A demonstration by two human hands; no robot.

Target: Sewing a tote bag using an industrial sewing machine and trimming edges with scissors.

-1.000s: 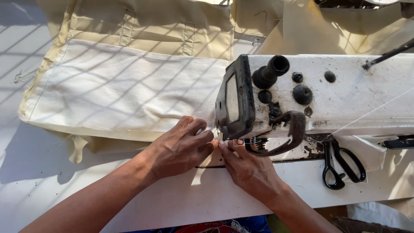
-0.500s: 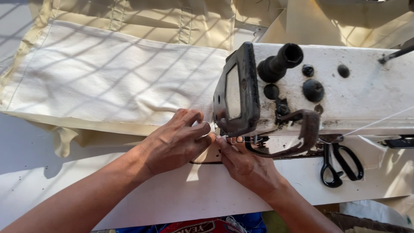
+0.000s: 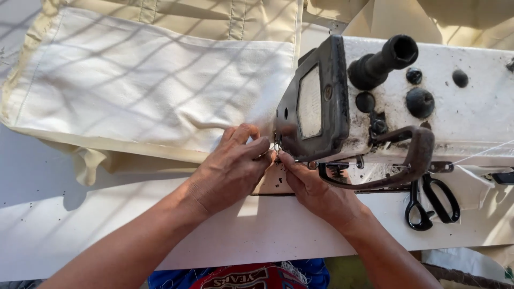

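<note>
My left hand (image 3: 231, 167) rests on the edge of a cream fabric piece (image 3: 139, 91), its fingertips pinched together right at the needle area of a worn white sewing machine (image 3: 428, 101). My right hand (image 3: 316, 187) comes in from below, fingertips also pinched at the needle under the machine's dark head plate (image 3: 313, 104). The fingers of both hands nearly touch. Something thin, likely thread, is between them, but it is too small to make out.
Black-handled scissors (image 3: 431, 200) lie on the white table (image 3: 107, 225) right of my right hand, beneath the machine arm. More cream fabric (image 3: 214, 13) is piled at the back. A thin thread (image 3: 482, 152) runs off to the right.
The view has moved closer to the machine head. Both hands stay pinched at the needle, with only slight finger shifts.
</note>
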